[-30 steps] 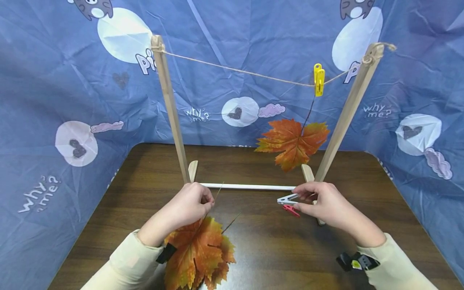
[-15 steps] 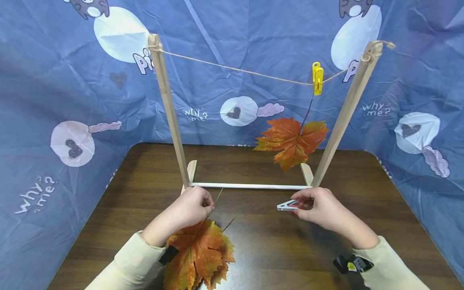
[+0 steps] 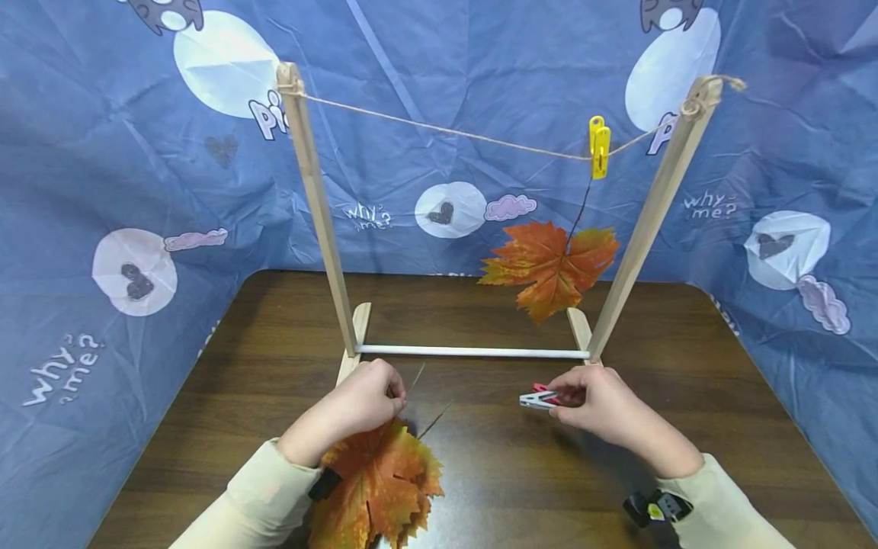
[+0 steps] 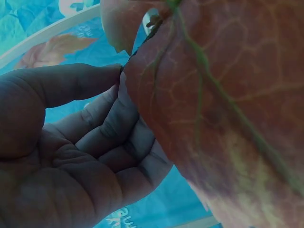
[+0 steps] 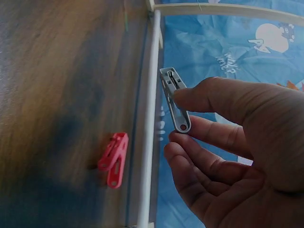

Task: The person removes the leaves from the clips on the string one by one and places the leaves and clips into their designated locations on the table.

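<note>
My left hand [image 3: 366, 398] pinches the thin stem of an orange-red artificial maple leaf [image 3: 373, 488] between thumb and forefinger. In the left wrist view that leaf [image 4: 228, 104] hides part of the fingers. The stem [image 3: 434, 421] of another leaf sticks out beside it, its blade mostly covered. My right hand [image 3: 600, 400] holds a light grey clothespin [image 5: 175, 102] by its handle end, thumb against fingers. A red clothespin [image 5: 114, 159] lies on the table just behind it, partly hidden by the grey one in the head view.
A wooden frame with two posts [image 3: 318, 213] and a white crossbar [image 3: 473, 352] stands on the brown table [image 3: 480, 473]. Twine [image 3: 439, 129] spans the post tops. A yellow clothespin [image 3: 600, 149] on it holds a hanging maple leaf [image 3: 552, 267]. Blue patterned cloth [image 3: 384, 46] surrounds the table.
Both hands have come slightly nearer the body, the right with the grey clothespin, the left with the leaf stem. The red clothespin now shows behind the grey one instead of in front.
</note>
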Demonstrator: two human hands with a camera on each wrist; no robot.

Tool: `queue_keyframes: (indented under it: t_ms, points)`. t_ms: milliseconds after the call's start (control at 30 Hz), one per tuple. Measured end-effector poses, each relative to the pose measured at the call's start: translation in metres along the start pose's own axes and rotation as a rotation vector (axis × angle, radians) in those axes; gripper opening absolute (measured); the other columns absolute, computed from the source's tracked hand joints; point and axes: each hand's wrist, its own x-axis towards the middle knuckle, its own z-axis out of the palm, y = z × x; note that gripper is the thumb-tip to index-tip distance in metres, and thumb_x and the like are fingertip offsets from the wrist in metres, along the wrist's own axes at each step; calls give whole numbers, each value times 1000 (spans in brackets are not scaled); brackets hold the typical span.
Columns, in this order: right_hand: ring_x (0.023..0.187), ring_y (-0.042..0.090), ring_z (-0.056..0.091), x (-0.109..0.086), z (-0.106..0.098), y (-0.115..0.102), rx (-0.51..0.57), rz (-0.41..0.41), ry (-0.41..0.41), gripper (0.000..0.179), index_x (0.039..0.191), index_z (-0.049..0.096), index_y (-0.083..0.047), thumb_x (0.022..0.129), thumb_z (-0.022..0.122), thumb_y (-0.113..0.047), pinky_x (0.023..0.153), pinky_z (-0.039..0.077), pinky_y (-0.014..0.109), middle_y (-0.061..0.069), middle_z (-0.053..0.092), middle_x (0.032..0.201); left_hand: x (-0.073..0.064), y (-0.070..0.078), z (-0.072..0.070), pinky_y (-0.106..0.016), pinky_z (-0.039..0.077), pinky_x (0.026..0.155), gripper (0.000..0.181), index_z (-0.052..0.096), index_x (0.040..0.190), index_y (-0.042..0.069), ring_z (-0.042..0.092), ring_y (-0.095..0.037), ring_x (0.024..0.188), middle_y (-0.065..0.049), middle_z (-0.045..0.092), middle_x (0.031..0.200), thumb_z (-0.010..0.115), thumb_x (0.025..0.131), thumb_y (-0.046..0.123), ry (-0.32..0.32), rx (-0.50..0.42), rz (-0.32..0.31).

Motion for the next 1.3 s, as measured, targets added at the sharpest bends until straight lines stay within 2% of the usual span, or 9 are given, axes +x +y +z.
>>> queue_keyframes:
  t_ms: [300, 500, 700, 967, 1300]
  points:
    - [72, 13, 60, 0, 11, 8, -31, 19, -36, 24, 96, 76, -2, 72, 80, 0, 62, 50, 28, -4, 65, 78, 1, -7, 11, -30, 45, 56, 19, 70, 64, 11, 50, -11, 57, 8, 58, 60, 71, 79, -1, -20, 10, -56]
    - [72, 14, 58, -1, 19, 11, -12, 62, -51, 23, 95, 75, -2, 74, 81, 0, 63, 50, 28, -2, 64, 79, 3, -10, 18, -30, 43, 55, 19, 69, 62, 10, 47, -12, 56, 7, 57, 60, 71, 77, -2, -34, 6, -96]
    - [70, 14, 57, -4, 22, 14, -21, 116, -32, 21, 93, 74, -2, 75, 85, -4, 61, 49, 28, -2, 63, 76, 5, -11, 24, -30, 43, 55, 19, 70, 62, 9, 46, -12, 56, 6, 56, 60, 71, 75, -4, -42, 2, -111]
    - [66, 9, 55, -7, 25, 18, -58, 137, -7, 19, 89, 74, -4, 75, 86, -6, 60, 47, 27, -5, 61, 72, 9, -17, 35, -31, 41, 53, 24, 67, 60, 10, 46, -13, 55, 6, 54, 57, 74, 81, -1, -41, 18, -141]
    - [66, 9, 54, -9, 30, 24, -78, 155, -37, 19, 89, 74, -3, 74, 87, -5, 59, 46, 28, -4, 61, 73, 8, -18, 42, -31, 44, 54, 25, 66, 58, 12, 50, -14, 56, 6, 56, 56, 75, 76, -3, -34, 28, -136]
